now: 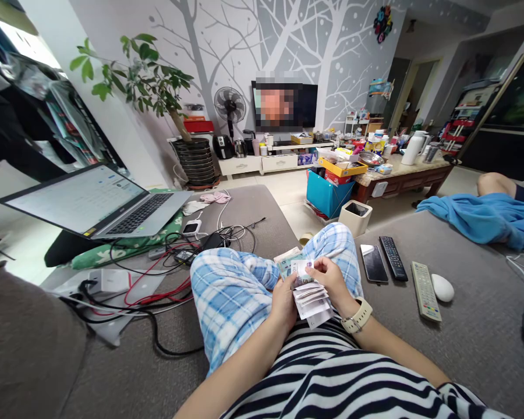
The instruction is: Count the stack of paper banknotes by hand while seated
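Observation:
My left hand is closed around a stack of banknotes above my lap. The lower ends of the stack hang folded over and fanned, pale with a purple tint. Closed in a pinch, my right hand grips the upper edge of a whitish note at the top of the stack. Greenish and pinkish notes show just beyond my fingers, between my knees; whether they lie on my lap or are held, I cannot tell. A pale watch is on my right wrist.
On the sofa, an open laptop and tangled cables lie to the left. A phone, two remotes and a white mouse lie to the right. Another person's knee is at far right, beside a blue cloth.

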